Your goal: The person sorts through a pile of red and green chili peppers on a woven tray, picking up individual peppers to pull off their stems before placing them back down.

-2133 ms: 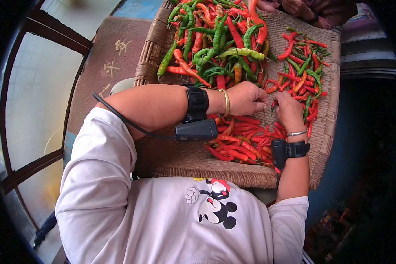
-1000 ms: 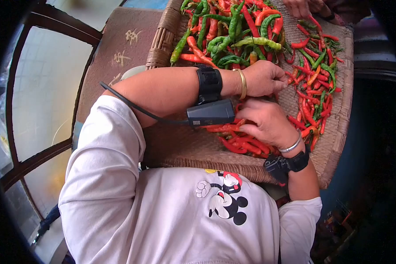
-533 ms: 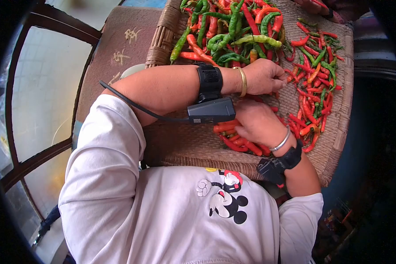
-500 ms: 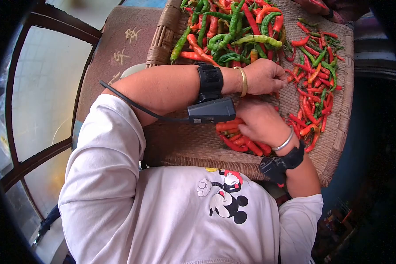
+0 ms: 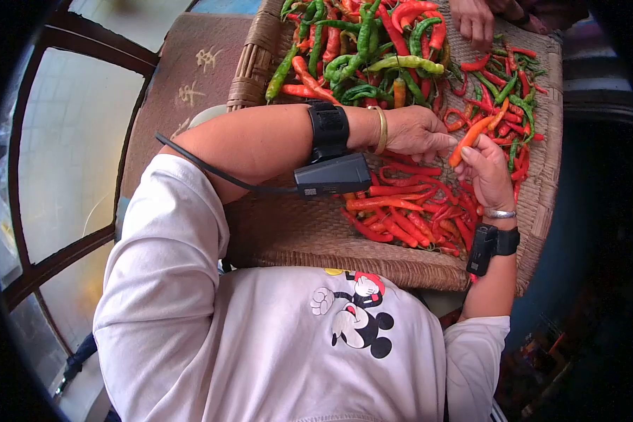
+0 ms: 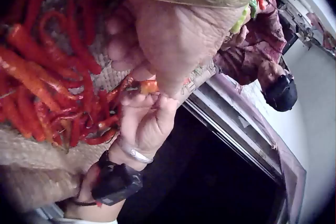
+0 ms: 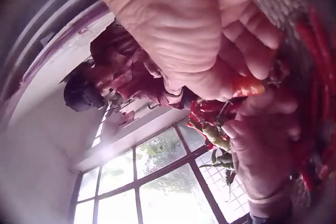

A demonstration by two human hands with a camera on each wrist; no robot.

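My right hand (image 5: 487,165), with a silver bangle, pinches an orange-red chili pepper (image 5: 469,141) between thumb and fingers. My left hand (image 5: 416,133), wearing a gold bangle, meets it there, fingers curled and fingertips at the pepper's lower part. In the left wrist view only a short orange piece of the chili pepper (image 6: 149,86) shows between both hands' fingertips. The right wrist view has the same chili pepper (image 7: 249,86) between the fingers of the two hands. Below them lies a pile of red chili peppers (image 5: 408,214).
A woven tray (image 5: 302,239) carries everything. A heap of mixed green and red peppers (image 5: 366,56) lies on its far left. Smaller red and green chilies (image 5: 503,105) spread along the right side. Another person's hand (image 5: 473,22) reaches over the far edge.
My right hand has moved right and away from the near red pile, and now holds an orange-red chili pepper up beside my left hand. The other person's hand has come over the tray.
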